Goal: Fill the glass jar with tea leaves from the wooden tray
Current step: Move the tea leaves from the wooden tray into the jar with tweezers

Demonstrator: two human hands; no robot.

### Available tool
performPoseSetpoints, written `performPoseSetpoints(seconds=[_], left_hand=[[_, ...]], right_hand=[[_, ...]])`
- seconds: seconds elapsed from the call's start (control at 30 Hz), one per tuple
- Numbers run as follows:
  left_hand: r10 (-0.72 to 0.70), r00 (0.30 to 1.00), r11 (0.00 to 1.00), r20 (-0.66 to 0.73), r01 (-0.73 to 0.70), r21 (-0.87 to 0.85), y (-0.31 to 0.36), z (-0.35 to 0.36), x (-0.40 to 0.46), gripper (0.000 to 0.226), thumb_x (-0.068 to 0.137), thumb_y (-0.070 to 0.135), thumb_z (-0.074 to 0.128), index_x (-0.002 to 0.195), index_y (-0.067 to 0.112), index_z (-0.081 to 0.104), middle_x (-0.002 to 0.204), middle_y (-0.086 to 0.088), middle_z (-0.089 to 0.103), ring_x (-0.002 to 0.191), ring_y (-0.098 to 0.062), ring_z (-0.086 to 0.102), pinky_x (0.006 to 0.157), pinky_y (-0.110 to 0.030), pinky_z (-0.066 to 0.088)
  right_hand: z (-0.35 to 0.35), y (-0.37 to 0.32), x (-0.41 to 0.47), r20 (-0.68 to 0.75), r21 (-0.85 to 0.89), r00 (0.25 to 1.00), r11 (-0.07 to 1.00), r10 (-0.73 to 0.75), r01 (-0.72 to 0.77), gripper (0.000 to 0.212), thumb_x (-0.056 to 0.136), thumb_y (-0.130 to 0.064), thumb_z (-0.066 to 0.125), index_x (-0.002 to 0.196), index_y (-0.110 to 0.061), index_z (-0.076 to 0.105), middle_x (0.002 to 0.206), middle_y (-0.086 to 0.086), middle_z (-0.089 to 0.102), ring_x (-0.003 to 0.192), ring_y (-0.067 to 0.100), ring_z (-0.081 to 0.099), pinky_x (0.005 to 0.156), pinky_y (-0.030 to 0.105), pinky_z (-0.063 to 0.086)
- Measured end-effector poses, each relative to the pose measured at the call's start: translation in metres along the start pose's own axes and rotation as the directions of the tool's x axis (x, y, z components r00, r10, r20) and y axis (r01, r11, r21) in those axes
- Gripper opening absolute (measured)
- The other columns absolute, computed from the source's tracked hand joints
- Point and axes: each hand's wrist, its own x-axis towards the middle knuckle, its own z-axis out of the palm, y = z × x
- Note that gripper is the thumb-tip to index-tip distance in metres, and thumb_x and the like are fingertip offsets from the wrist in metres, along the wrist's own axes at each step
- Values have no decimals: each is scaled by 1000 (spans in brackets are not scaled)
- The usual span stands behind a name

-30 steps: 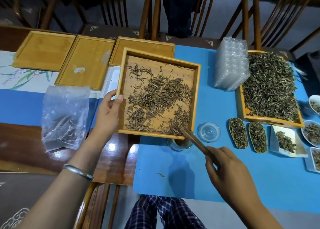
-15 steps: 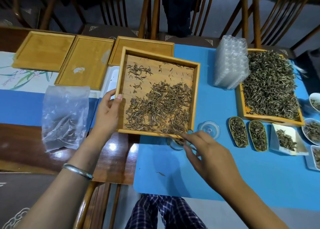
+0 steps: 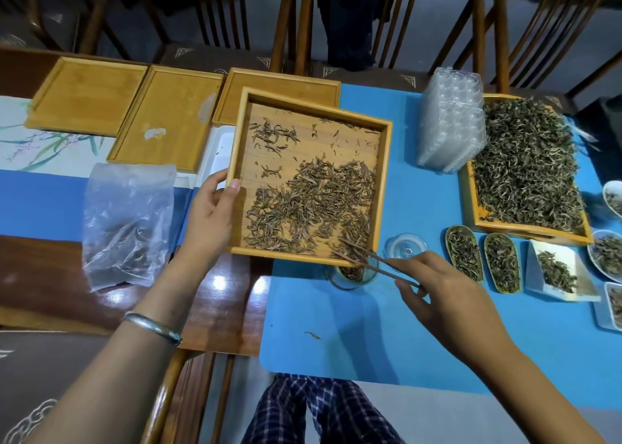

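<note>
A square wooden tray (image 3: 385, 174) with brown tea leaves (image 3: 313, 208) piled toward its near right corner hangs tilted over the table. My left hand (image 3: 210, 214) grips its left rim, thumb inside. Under that near right corner stands a small glass jar (image 3: 350, 277) on the blue mat, with some leaves inside. My right hand (image 3: 447, 295) pinches dark wooden tweezers (image 3: 373, 258), whose tips lie among the leaves at the tray's near right corner, over the jar. The jar's glass lid (image 3: 405, 246) lies just right of the tray.
Three flat wooden trays (image 3: 84, 95) lie at the back left, a crumpled plastic bag (image 3: 124, 221) at the left. To the right are stacked clear plastic containers (image 3: 451, 127), a large tray of green tea (image 3: 528, 167), two scoops (image 3: 464, 251) and small dishes of leaves. Chairs stand behind the table.
The leaves have slid toward the tray's near right corner. My right hand moved in toward the tray, then drew back right, with the tweezer tips now at that corner above the jar.
</note>
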Motion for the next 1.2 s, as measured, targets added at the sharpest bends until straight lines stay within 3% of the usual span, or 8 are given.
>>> performPoseSetpoints(seconds=[0.4,0.5,0.63,0.8,0.93,1.07,1.2], left_hand=[[19,1000,1000,10,-18,-10,3,3,-1,23,101,24,49,122,17,55,86,11,67,70,9,66,59,-8,49],[17,1000,1000,11,-17,-23,4,2,0,21,101,24,50,120,18,56,83,13,70,74,3,69,63,-13,52],[15,1000,999,19,-14,-37,5,1,1,29,100,26,51,127,15,55,98,3,69,90,-12,67,82,-31,54],[17,1000,999,2,-17,-36,2,1,0,28,100,27,52,126,18,55,97,5,69,86,-5,67,79,-25,54],[13,1000,999,-12,-13,-31,1,1,-1,27,99,28,53,125,20,55,94,8,68,81,-1,67,74,-20,53],[15,1000,999,-12,-16,-36,0,1,-1,25,99,28,53,124,22,55,95,7,68,85,-5,67,79,-26,54],[15,1000,999,-7,-15,-44,0,0,-1,25,100,27,52,124,21,55,93,7,69,81,-1,68,73,-20,54]], right_hand=[[-12,16,-8,27,-85,999,996,-28,30,33,82,-15,71,113,-23,69,93,-2,66,63,22,65,41,32,48],[-13,19,-13,12,-71,999,996,-47,47,34,82,-15,70,115,-23,67,92,-3,65,62,23,64,41,35,49],[-8,16,-9,-144,-7,989,1000,-21,20,34,79,-9,73,112,-14,68,90,3,66,60,24,64,44,35,51],[1,-5,19,-355,5,933,998,57,-59,23,82,-4,71,104,2,69,84,16,67,64,36,65,51,40,53],[9,-14,34,-294,22,949,993,115,-113,24,89,-9,64,111,1,66,90,17,64,70,39,64,55,42,51],[17,-15,30,-299,-18,949,993,105,-115,23,88,-10,65,108,0,66,87,16,64,67,39,63,49,43,52],[22,-16,17,-286,-53,954,992,91,-111,22,85,-10,67,105,0,68,88,17,66,64,40,64,44,44,53]])
